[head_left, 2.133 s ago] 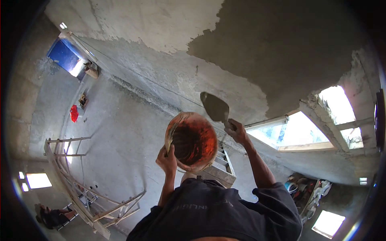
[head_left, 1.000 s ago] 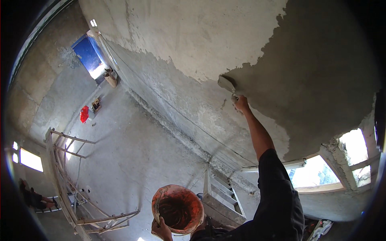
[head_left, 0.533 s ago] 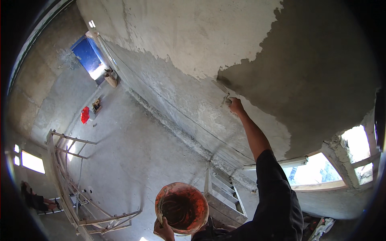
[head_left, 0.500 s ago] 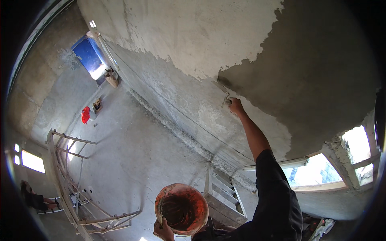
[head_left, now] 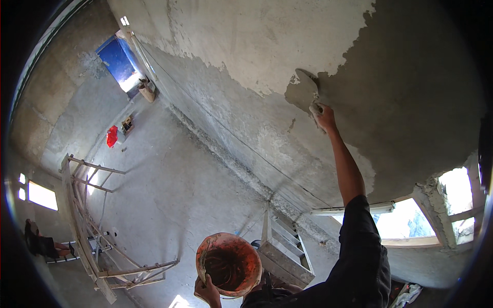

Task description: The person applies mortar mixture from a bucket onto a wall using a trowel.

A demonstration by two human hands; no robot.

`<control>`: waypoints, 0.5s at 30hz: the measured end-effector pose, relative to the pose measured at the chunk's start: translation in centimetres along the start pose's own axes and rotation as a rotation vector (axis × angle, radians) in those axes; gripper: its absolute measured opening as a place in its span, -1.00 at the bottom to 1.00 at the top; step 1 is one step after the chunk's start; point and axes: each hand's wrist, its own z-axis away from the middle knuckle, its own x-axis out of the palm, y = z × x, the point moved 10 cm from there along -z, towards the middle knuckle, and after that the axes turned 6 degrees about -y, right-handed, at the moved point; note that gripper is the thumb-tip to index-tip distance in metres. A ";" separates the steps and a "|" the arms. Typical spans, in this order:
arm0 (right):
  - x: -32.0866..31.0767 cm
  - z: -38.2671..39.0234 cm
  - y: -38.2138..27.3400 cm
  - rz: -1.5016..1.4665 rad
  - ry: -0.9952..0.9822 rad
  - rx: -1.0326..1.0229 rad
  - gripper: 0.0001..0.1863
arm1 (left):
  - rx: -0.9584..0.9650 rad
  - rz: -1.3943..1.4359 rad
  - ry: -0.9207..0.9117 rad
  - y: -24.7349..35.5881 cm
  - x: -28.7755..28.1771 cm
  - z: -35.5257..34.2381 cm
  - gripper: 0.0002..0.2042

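Observation:
My right hand (head_left: 323,117) is closed round the handle of a trowel (head_left: 307,84), arm stretched up to the wall. The trowel's blade lies against the wall (head_left: 246,46), where dark wet plaster (head_left: 411,92) meets the paler dry surface. Low in the view, my left hand (head_left: 208,292) grips the rim of an orange bucket (head_left: 245,262), thumb over the edge. Its inside is smeared with dark grey residue; how much it holds I cannot tell.
Below is a concrete floor (head_left: 164,195). A wooden frame (head_left: 84,215) stands at left, and a wooden ladder-like stand (head_left: 285,254) beside the bucket. Farther off are a blue door (head_left: 117,59), a red item (head_left: 112,136) and a seated person (head_left: 49,246). A window opening (head_left: 405,223) is at right.
The trowel has moved up and slightly right along the wall, its blade turned more upright. A fresh dark patch shows beneath it. My left hand still holds the bucket.

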 end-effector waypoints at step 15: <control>5.1 -0.6 1.9 0.101 -0.199 0.009 -0.73 | -0.016 0.005 -0.063 -0.4 1.0 -0.2 -0.57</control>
